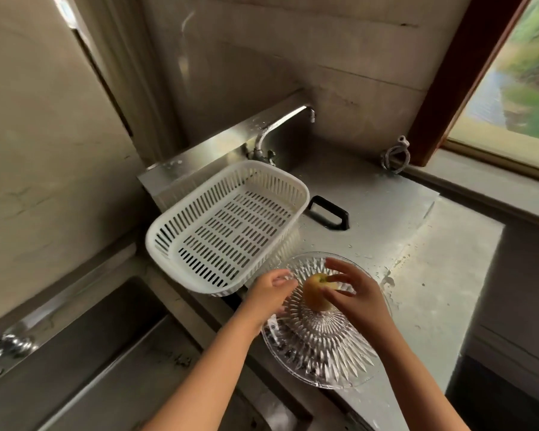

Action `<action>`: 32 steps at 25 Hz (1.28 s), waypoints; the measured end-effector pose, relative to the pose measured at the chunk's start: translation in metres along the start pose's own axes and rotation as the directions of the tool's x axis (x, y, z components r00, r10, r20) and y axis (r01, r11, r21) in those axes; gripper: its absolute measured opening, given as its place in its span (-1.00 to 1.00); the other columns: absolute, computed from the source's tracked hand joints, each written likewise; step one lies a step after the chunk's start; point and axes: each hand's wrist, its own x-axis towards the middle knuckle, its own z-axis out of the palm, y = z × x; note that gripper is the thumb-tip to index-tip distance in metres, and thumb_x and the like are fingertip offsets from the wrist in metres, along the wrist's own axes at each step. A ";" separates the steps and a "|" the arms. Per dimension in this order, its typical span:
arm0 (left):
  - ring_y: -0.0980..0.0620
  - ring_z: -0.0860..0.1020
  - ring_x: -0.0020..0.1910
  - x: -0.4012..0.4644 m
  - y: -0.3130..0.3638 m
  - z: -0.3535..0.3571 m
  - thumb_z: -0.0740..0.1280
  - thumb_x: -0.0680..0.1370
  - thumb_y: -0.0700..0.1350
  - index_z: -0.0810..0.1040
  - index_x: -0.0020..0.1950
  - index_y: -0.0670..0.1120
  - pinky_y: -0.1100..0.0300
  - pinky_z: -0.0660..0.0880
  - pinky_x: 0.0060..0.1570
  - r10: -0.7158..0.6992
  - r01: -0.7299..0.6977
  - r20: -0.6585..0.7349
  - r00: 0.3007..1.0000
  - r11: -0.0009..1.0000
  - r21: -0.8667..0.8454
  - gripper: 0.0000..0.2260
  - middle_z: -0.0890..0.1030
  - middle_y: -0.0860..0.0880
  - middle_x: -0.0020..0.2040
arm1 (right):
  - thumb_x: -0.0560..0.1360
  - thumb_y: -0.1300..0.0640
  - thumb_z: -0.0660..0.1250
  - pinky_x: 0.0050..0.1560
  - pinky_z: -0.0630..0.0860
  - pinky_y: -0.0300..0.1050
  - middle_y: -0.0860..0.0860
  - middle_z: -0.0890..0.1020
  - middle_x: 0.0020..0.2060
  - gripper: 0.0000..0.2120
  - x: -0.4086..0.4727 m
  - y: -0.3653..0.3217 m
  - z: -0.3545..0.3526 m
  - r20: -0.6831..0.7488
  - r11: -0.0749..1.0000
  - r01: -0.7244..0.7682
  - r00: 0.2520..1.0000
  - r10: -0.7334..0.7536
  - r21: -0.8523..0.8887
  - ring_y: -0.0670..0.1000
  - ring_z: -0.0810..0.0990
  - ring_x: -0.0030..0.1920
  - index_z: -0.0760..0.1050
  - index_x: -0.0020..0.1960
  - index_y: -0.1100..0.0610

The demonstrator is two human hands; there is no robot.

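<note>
Fruit (316,295), round and yellow-brown with a greenish top, is seated at the centre of a cut-glass dish (321,365) with a ribbed starburst pattern. The right hand (355,293) is brought in from the right; its grip is set lightly on the fruit, thumb and a fingertip being pressed to the near side while the other fingers are spread above. The left hand (269,290) is held at the dish's left rim with its fingers loosely curled and its grip holding nothing; contact with the rim cannot be told. The dish is carried on a grey, wet desk (433,275). A white slotted basket (228,225) is placed just behind the dish, below a metal tap (280,126). A black handle (329,211) is seen beside the basket, a steel sink (106,353) at lower left, and a window (526,73) at upper right.
</note>
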 end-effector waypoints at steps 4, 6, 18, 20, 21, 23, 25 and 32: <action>0.15 0.57 -0.03 -0.068 -0.013 -0.061 0.23 0.56 -0.12 0.44 0.27 -0.03 0.30 0.47 -0.07 0.086 -0.105 -0.143 0.986 0.986 -0.131 -0.72 0.57 -0.02 0.10 | 0.33 0.25 0.47 -0.12 0.55 -0.36 -0.14 0.66 -0.09 -0.59 -0.012 -0.045 0.065 0.265 0.994 0.106 0.959 -0.102 -0.002 -0.22 0.63 -0.13 0.53 0.11 -0.06; 0.17 0.56 -0.11 -0.117 -0.045 -0.103 0.21 0.57 -0.17 0.46 0.23 -0.05 0.38 0.43 -0.20 0.079 -0.138 -0.317 0.945 0.976 -0.168 -0.76 0.58 -0.05 0.04 | 0.35 0.26 0.46 -0.16 0.50 -0.45 -0.11 0.67 -0.15 -0.63 -0.027 -0.065 0.122 0.460 0.987 0.161 0.878 -0.132 -0.025 -0.28 0.62 -0.19 0.54 0.10 -0.01; 0.12 0.55 -0.25 -0.455 -0.302 -0.249 0.17 0.57 -0.22 0.47 0.09 -0.09 0.30 0.37 -0.29 -0.553 -0.369 -0.811 0.190 0.726 -0.581 -0.85 0.57 -0.03 -0.11 | 0.39 0.26 0.42 -0.18 0.43 -0.49 0.02 0.64 -0.17 -0.71 -0.298 -0.150 0.484 0.991 0.865 0.488 0.007 -0.137 0.116 -0.02 0.59 -0.23 0.55 0.11 0.15; 0.12 0.56 -0.33 -0.505 -0.346 -0.254 0.15 0.57 -0.27 0.44 0.07 -0.13 0.29 0.37 -0.34 -0.631 -0.431 -0.769 0.105 0.667 -0.607 -0.86 0.55 -0.07 -0.14 | 0.39 0.28 0.42 -0.15 0.45 -0.42 0.10 0.64 -0.12 -0.68 -0.357 -0.149 0.525 0.992 0.871 0.475 -0.075 -0.102 0.126 0.02 0.56 -0.23 0.53 0.14 0.20; 0.13 0.56 -0.39 -0.528 -0.367 -0.255 0.16 0.57 -0.28 0.44 0.05 -0.13 0.29 0.37 -0.36 -0.675 -0.461 -0.735 0.058 0.635 -0.620 -0.87 0.54 -0.08 -0.15 | 0.38 0.27 0.43 -0.09 0.48 -0.32 0.14 0.64 -0.07 -0.66 -0.386 -0.144 0.544 0.991 0.873 0.473 -0.105 -0.079 0.120 0.02 0.54 -0.23 0.53 0.15 0.20; 0.10 0.58 -0.37 -0.566 -0.406 -0.256 0.18 0.57 -0.26 0.48 0.03 -0.12 0.23 0.39 -0.29 -0.768 -0.505 -0.640 -0.027 0.563 -0.654 -0.87 0.54 -0.07 -0.17 | 0.37 0.24 0.44 0.06 0.48 -0.14 0.17 0.64 0.03 -0.62 -0.435 -0.134 0.575 0.990 0.874 0.477 -0.134 -0.035 0.096 0.01 0.52 -0.18 0.52 0.18 0.19; -0.03 0.58 -0.12 -0.593 -0.440 -0.259 0.20 0.57 -0.20 0.47 0.17 -0.14 0.10 0.43 -0.08 -0.828 -0.541 -0.556 -0.073 0.502 -0.675 -0.81 0.54 -0.09 -0.05 | 0.37 0.18 0.45 0.09 0.45 -0.13 0.13 0.60 0.12 -0.54 -0.476 -0.124 0.602 0.987 0.868 0.491 -0.159 -0.002 0.080 -0.02 0.51 -0.13 0.47 0.25 0.13; -0.01 0.52 0.09 -0.612 -0.522 -0.299 0.18 0.58 -0.02 0.31 0.39 0.05 0.09 0.50 -0.01 -0.866 -0.516 -0.499 -0.005 0.430 -0.741 -0.63 0.47 -0.02 0.23 | 0.36 0.12 0.47 0.00 0.41 -0.21 0.10 0.40 0.36 -0.30 -0.559 -0.086 0.677 0.961 0.830 0.546 -0.273 0.046 0.115 0.05 0.51 0.15 0.26 0.42 0.07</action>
